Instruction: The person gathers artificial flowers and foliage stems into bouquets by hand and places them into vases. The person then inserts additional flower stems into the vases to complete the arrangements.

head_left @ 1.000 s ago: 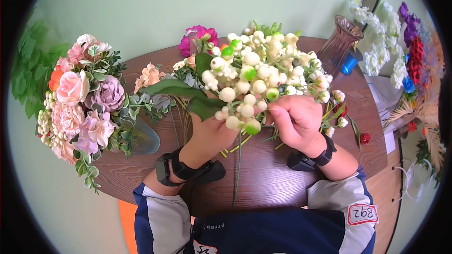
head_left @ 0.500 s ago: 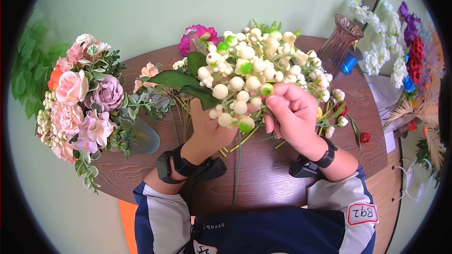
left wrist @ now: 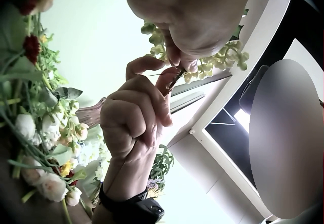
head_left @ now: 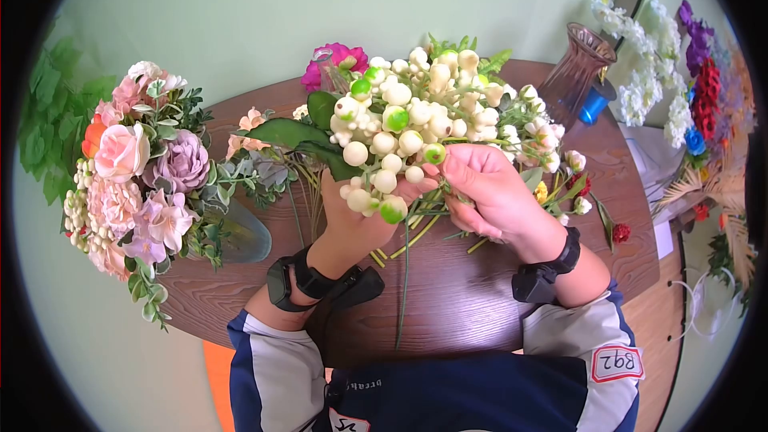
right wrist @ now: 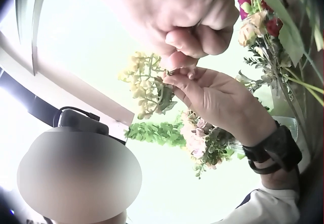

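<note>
A bunch of artificial white berries (head_left: 396, 140) with green-tipped balls and broad dark leaves (head_left: 292, 134) is held up over the table. My left hand (head_left: 352, 212) grips its stem low down, partly hidden behind the berries. My right hand (head_left: 496, 192) is against the left, thumb and forefinger pinching at the stem just beside the lowest berries. In the left wrist view a short dark stem end (left wrist: 175, 80) with a thin strand shows between the fingertips of both hands. From the right wrist, the berry cluster (right wrist: 144, 85) hangs beyond the left hand (right wrist: 223, 100).
A vase bouquet of pink and mauve flowers (head_left: 120, 180) stands at left. White roses (head_left: 536, 128) and loose stems lie behind and right of the hands. At back right are a ribbed glass vase (head_left: 576, 64) and a blue cup (head_left: 594, 106). A magenta flower (head_left: 348, 56) is at the back.
The berry bunch has shifted a little left and tilted. My right hand has opened from a tight curl against the bunch, moved slightly up, then closed in leftward to pinch the stem.
</note>
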`<state>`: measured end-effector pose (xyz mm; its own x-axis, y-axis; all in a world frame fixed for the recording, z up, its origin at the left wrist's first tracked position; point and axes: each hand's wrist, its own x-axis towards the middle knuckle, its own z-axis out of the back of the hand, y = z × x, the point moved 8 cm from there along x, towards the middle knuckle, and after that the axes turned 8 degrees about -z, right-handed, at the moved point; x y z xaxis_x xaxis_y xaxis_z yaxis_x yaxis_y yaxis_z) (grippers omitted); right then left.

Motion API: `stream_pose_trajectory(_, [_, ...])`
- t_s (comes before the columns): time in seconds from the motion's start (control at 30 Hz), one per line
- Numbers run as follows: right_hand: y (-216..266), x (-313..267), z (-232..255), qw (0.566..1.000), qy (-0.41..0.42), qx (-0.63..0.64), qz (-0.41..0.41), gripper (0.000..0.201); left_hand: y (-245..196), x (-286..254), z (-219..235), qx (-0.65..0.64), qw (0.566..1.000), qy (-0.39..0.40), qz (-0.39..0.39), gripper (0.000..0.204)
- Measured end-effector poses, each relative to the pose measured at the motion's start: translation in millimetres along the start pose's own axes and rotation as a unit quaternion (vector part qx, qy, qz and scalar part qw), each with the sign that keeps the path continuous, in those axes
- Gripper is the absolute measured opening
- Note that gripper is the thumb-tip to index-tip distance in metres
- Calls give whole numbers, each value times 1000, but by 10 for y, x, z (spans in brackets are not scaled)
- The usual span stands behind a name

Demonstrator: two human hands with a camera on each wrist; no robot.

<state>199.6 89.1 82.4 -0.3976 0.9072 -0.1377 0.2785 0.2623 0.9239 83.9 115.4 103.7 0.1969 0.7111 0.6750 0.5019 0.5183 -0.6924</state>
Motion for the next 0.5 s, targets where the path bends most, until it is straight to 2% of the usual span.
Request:
stream_pose_trajectory(0.07, [-14,4,-20,1000,4,9,-6,38,1,-17,-53,-5,998,56,11,17])
stream_pose_trajectory(0.2, [-29,-2,-75,998,40,49,-30,41,8,-19,-117,-51,994,88,27,17])
stream_pose_trajectory(0.27, [-39,-29,-114,995,58,60,-60,42,-68,7,-104,45,995,88,-16,16])
stream_pose_trajectory(0.4, [-63,-40,-113,989,80,79,-99,42,-65,-16,-67,137,983,115,-41,21])
stream_pose_trajectory(0.47, [-116,-42,-123,982,94,95,-130,41,-76,-12,-62,296,945,133,-45,19])
stream_pose_trajectory(0.5, [-128,-35,-108,982,93,97,-129,41,-68,-15,-73,296,945,135,-44,19])
